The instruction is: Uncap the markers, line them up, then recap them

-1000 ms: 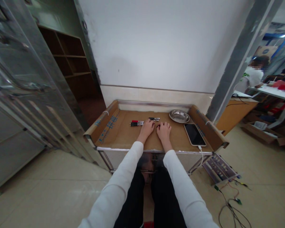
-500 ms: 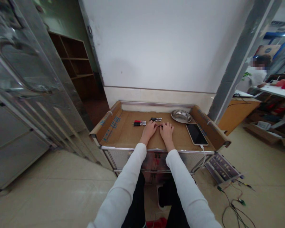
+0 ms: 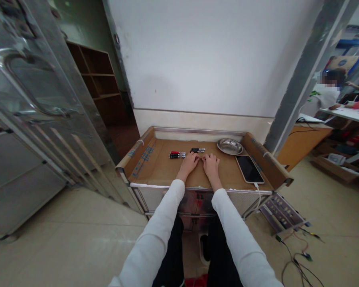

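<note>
Black pens (image 3: 198, 150) lie just far of left hand (image 3: 191, 160), long axes left-right; red pen (image 3: 178, 152) lies left of it. Right hand (image 3: 211, 162) farther from both. Hands curl inward over cardboard-lined counter (image 3: 160, 167) (cannot tell if either grip is closed).

The left hand (image 3: 190, 161) lies near pens (image 3: 177, 156).

Whether the left hand (image 3: 190, 161) and right hand (image 3: 211, 162) hold anything is too small to tell. The bottom edge cuts off the floor cable (image 3: 294, 260).
</note>
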The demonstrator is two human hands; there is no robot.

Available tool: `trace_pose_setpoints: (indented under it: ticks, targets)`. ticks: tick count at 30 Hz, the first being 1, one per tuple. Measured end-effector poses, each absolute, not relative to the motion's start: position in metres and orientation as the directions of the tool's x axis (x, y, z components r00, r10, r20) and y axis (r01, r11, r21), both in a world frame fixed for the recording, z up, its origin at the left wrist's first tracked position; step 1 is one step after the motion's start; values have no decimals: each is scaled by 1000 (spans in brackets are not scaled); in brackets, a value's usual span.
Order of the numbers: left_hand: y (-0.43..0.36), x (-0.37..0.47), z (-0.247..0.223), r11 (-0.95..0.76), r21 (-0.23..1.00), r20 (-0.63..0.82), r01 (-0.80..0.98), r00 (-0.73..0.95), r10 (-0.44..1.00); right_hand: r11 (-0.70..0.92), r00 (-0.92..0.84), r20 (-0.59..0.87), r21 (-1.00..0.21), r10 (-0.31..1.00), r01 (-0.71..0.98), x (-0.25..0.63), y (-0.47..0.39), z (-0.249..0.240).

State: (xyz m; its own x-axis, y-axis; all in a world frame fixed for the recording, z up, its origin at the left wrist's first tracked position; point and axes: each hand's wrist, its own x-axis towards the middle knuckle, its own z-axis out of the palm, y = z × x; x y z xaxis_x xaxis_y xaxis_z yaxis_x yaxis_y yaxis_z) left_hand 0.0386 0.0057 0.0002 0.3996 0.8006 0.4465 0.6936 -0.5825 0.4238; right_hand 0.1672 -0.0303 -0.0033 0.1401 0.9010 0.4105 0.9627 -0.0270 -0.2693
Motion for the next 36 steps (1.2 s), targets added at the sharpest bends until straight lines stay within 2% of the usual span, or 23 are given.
trace_pose_setpoints:
  ticks: [5, 10, 13, 16, 20, 24, 32, 36]
  targets:
    - [6, 38, 0, -593, 506, 449, 627, 395, 801, 15, 128, 406, -331, 905, 943, 169, -28, -5]
    - [7, 40, -1, -589, 650, 472, 480, 351, 808, 139, 14, 435, -318, 900, 938, 169, -25, -8]
    - [7, 40, 0, -592, 668, 477, 451, 351, 805, 146, 11, 438, -323, 899, 935, 169, -25, -8]
    - [5, 41, 1, -592, 610, 494, 527, 332, 804, 136, 32, 436, -348, 899, 928, 170, -27, -5]
    - [2, 42, 3, -541, 460, 515, 704, 285, 809, 135, 54, 455, -374, 889, 918, 170, -29, -2]
    - [-2, 44, 4, -508, 325, 453, 798, 340, 824, 147, 70, 500, -381, 863, 913, 171, -28, -2]
    - [-9, 43, 9, -500, 283, 428, 818, 359, 829, 140, 126, 566, -403, 815, 905, 172, -29, -2]
    - [-6, 42, 8, -570, 306, 455, 763, 409, 791, 153, 128, 576, -414, 807, 897, 173, -29, -2]
